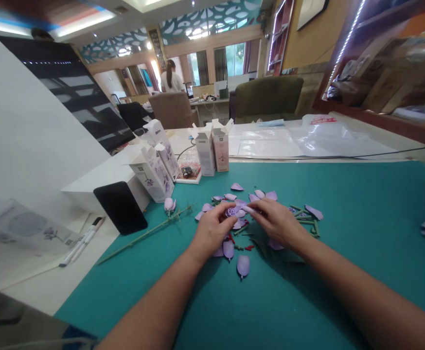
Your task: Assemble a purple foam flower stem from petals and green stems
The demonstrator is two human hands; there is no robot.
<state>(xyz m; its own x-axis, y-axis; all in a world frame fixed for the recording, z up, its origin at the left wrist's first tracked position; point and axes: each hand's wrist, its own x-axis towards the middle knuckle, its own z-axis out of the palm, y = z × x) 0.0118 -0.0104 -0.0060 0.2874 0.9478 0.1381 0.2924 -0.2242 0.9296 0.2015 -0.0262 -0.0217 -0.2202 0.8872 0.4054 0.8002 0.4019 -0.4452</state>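
The left hand (212, 228) and right hand (278, 221) work together above the middle of a teal cutting mat (347, 204), both raised just off its surface.

**Grip, left:** the fingers are curled and pressed together around a ribbed purple disc (231, 212), which sits at the fingertips.

**Grip, right:** the fingers are held close together and appear to pinch a pale petal (248, 209), its tip directed at the disc. The pinch is partly hidden by the fingers.

**Work area:** loose lilac petals (243, 266) lie scattered around and beneath both hands. Short green stem pieces (305, 218) lie in a group to the right of the right hand, and small red pieces (249, 248) lie just below it.

**Left of the hands:** a long green stem (147, 233) lies across the mat edge, with a closed lilac bud (169, 204) near its upper end.

**Beyond the mat:** opened cartons (205, 150) stand on the white table (212, 143), beside a black phone (120, 208), two white markers (83, 240) and a printed sheet (26, 228). A plastic bag (318, 138) lies farther right. A co-worker (171, 78) stands at a desk at the far end of the room, well apart.
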